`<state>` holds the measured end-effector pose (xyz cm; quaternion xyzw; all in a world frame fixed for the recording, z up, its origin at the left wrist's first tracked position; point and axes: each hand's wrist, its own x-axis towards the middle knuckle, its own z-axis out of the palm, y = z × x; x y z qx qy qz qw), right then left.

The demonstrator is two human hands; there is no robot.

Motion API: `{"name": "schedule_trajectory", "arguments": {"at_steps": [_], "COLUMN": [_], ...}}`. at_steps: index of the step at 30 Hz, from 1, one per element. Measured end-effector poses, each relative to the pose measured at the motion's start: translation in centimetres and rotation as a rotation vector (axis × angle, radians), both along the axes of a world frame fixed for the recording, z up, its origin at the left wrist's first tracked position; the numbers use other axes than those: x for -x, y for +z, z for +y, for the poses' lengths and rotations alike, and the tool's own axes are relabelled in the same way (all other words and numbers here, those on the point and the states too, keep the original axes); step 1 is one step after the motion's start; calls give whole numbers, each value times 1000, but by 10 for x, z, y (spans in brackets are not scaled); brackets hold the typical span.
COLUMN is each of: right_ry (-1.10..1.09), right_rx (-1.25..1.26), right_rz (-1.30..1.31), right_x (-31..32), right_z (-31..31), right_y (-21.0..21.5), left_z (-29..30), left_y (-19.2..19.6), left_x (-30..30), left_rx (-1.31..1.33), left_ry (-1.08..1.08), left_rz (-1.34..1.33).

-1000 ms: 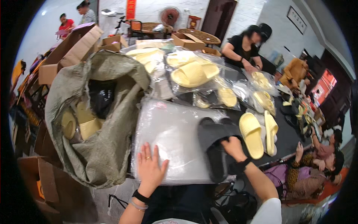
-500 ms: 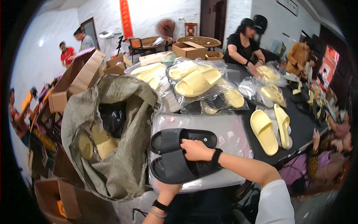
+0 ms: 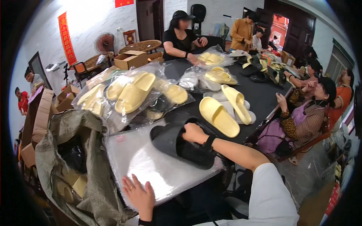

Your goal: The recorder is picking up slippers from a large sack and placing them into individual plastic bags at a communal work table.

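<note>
My right hand [image 3: 195, 132] is curled around the black slides [image 3: 164, 140] just right of the centre of the frame, fingers hooked in at the edge of the nearer slide's foot opening. Whether the grip takes in the second slide, blurred behind it, I cannot tell. My left hand [image 3: 140, 194] lies palm down with fingers spread on the lower left part of the stack of clear plastic bags [image 3: 137, 160]. My 2 hands are well apart.

What matters is the diagonal: the nearer slide's long axis runs from upper left to lower right, over the right part of the stack, and it lies up and to the right from my left hand – my right hand is the nearer of the 2, already on it. The 2 unwrapped yellow slides [image 3: 219, 117] rest on the black table [image 3: 264, 103], just beyond it to the upper right; the woven sack [image 3: 96, 180] fills the lower left.

Half a second ago the black slides lay side by side across the middle of the stack, with my left hand partly hidden behind the nearer slide. Now they sit farther right on it – and my left hand shows whole, clear of them.
</note>
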<state>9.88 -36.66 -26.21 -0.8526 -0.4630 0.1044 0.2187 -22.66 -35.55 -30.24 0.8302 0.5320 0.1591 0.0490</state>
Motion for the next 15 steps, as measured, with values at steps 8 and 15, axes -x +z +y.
{"name": "schedule_trajectory", "arguments": {"at_steps": [8,15], "right_ry": [-382,-399], "right_rx": [-42,-70], "right_rz": [-226,-162], "right_x": [-125,-194], "right_z": [-84,-76], "right_y": [-7,-11], "left_z": [-2,-9], "left_y": [3,6], "left_x": [-1,1], "left_rx": [45,-52], "left_ry": [-27,-80], "left_rz": [-37,52]}}
